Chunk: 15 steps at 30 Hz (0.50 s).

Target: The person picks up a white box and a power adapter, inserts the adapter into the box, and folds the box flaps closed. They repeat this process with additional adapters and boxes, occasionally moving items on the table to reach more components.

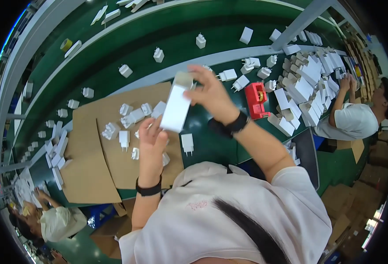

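Above the cardboard (123,182): tilted white box (175,110).
Right hand (215,97): thumb and fingers clamped on the box's upper part.
Left hand (152,143): at the box's lower end; grip cannot be told.
Farther right: red tape dispenser (254,104).

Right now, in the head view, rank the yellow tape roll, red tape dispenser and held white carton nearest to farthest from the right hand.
1. Held white carton: touching the right hand, on its left.
2. Red tape dispenser: right of the hand.
3. Yellow tape roll: far off, upper left.
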### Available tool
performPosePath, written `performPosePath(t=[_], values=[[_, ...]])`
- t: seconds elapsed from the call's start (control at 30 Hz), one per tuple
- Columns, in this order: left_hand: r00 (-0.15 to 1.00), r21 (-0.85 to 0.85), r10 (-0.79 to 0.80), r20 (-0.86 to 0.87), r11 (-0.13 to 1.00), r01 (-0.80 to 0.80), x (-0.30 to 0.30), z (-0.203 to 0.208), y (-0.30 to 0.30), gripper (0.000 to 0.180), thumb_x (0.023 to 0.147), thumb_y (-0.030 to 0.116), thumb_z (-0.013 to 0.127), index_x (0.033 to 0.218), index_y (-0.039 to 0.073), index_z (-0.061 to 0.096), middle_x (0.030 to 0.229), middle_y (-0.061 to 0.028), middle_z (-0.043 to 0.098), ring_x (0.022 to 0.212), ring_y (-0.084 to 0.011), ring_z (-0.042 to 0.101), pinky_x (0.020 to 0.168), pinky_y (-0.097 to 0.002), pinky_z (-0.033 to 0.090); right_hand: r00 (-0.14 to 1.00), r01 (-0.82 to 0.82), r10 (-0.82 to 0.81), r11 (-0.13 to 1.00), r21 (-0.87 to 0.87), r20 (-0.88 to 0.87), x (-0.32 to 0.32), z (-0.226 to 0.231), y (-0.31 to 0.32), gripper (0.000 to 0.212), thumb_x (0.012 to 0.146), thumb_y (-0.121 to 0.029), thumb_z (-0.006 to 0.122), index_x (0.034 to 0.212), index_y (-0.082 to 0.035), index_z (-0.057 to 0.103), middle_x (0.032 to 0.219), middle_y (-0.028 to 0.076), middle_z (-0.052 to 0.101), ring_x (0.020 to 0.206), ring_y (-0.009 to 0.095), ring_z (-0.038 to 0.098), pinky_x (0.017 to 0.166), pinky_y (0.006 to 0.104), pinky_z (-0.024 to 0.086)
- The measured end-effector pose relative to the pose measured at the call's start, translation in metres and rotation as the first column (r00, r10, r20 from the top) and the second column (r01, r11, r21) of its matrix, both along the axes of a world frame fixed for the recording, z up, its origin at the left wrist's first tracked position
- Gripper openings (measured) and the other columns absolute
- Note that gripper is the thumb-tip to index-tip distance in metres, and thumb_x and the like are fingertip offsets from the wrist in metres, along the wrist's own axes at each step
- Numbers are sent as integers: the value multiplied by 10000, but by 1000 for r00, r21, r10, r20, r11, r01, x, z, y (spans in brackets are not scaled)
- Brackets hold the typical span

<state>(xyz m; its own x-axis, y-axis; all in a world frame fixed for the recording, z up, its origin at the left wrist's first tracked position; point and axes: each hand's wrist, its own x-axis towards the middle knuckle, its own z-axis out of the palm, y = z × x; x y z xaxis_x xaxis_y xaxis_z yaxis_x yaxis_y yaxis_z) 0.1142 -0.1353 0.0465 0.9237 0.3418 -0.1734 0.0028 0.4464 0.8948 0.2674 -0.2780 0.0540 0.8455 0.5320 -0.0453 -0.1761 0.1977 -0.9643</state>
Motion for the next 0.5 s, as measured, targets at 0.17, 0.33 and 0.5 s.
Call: performPosePath(t=[0.17,0.33,0.5], values=[[887,296,411,-212,892,-343,-31,7,91,461,858,148,553,1260,73,338,1153,-127,494,1037,-206,496,883,-322,407,973,159,-75,902,-402,217,195,-22,-56,679,701,-33,663,1293,-145,351,972,93,567,804,148,556,652,241,464],[627,482,729,-276,669,-566,-96,-16,171,427,826,97,575,1208,70,386,1108,-75,483,987,-170,486,818,-292,394,983,183,-146,715,-675,112,340,-102,-92,719,716,33,610,1341,-164,316,861,91,551,724,148,555,631,246,501],[377,666,872,-314,485,-567,-138,-40,215,439,812,96,577,1209,96,390,1176,-87,436,1027,-177,465,862,-327,368,671,671,185,260,-695,718,375,-147,-84,731,726,-168,665,1352,-187,290,1162,217,506,1018,379,529,852,422,462]])
